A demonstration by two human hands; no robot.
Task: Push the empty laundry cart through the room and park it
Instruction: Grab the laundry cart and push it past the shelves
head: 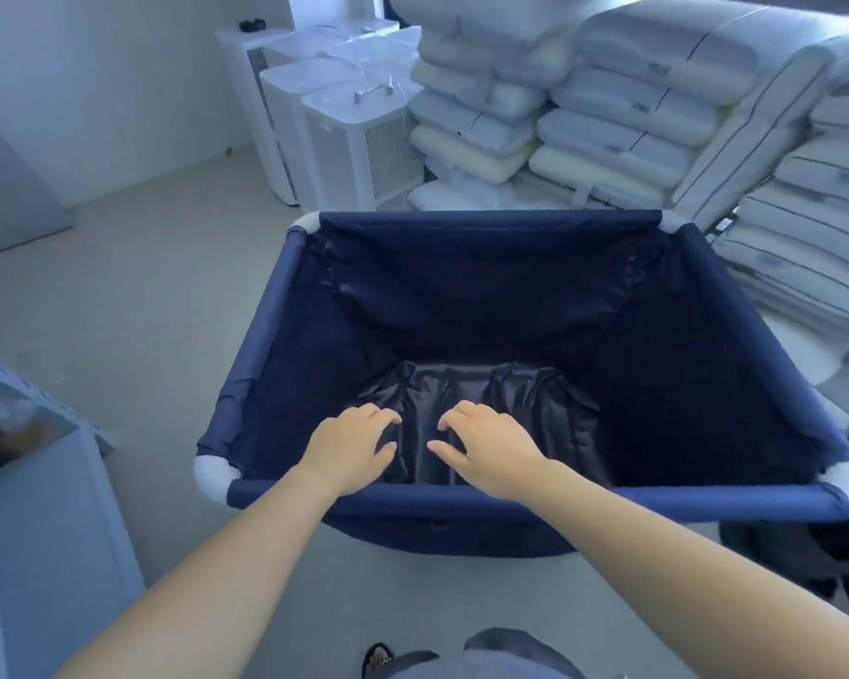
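Head view. We see the laundry cart (510, 311) filling the centre and right of the frame: a navy fabric bin slung on a rectangular rail with white corner caps. Its interior holds nothing but the creased, glossy lining at the bottom. The cart stands on a pale floor (143, 311).

Both forearms reach in from the bottom edge of the frame and cross the near rail (658, 499). The left hand (351, 445) and right hand (486, 445) sit side by side at lower centre, just past the rail and over the bin opening, palms down. Grip state: both released, fingers curled loosely, thumbs pointing toward each other, closed on nothing. The wrists lie at the rail; we cannot tell whether they press on it.

Beyond the cart's far edge, in the upper right, stacked pillows (609, 115) in clear wrapping stand just beside the far rail. More stacks run down the right edge, close against the cart's right side. At upper centre, several white appliance units (359, 144) stand in a row. A pale cabinet (45, 507) occupies the lower left.
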